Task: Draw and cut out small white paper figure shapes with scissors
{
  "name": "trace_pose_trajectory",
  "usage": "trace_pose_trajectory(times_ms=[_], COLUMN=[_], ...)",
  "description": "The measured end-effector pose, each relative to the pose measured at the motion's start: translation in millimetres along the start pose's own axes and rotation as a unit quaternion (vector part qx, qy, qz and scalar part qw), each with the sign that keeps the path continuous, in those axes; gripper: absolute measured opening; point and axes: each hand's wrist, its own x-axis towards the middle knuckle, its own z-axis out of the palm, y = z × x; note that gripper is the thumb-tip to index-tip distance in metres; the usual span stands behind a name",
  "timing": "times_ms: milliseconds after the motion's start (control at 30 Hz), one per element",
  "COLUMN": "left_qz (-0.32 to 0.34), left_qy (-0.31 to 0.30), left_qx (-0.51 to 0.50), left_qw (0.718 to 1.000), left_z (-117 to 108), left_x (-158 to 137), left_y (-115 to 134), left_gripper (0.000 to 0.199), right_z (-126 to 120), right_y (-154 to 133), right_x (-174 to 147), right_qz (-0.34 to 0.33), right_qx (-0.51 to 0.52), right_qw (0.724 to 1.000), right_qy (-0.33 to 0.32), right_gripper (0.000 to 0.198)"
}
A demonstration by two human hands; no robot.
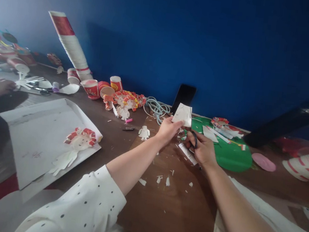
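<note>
My left hand (169,128) pinches the lower edge of a white piece of paper (183,113) with faint lines drawn on it. Just to its right, the fingers of my right hand (202,147) are wrapped round a pair of scissors (194,140) with dark handles. The scissor blades are mostly hidden near the paper's lower edge. Below my hands, small white paper scraps (168,181) are scattered over the brown table (171,211). A white paper doll cut-out (144,133) lies left of my left forearm.
A phone (184,95) leans against the blue wall beside a coiled light-blue cable (157,108). Green paper (233,156) lies at right. Paper cups (90,88) and a tall leaning cup stack (73,49) stand at left. Another person's hand (0,87) is at far left, near a white sheet (39,144).
</note>
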Motion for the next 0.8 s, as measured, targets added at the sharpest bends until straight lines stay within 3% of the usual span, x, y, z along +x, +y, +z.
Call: trace_pose_trajectory(times_ms=[433, 800], left_qz=[0.009, -0.006], left_qy=[-0.021, 0.014], left_qx=[0.042, 0.081], left_qw=[0.999, 0.997], left_z=[-5, -10], left_x=[3, 9], left_y=[3, 13], left_gripper=[0.022, 0.02], right_z=[1, 2], right_y=[-2, 0], right_x=[-2, -2], right_qz=[0.004, -0.001], right_qx=[0.012, -0.011], right_qw=[1.0, 1.0], right_qy=[-0.003, -0.029], right_gripper=[0.041, 0.042])
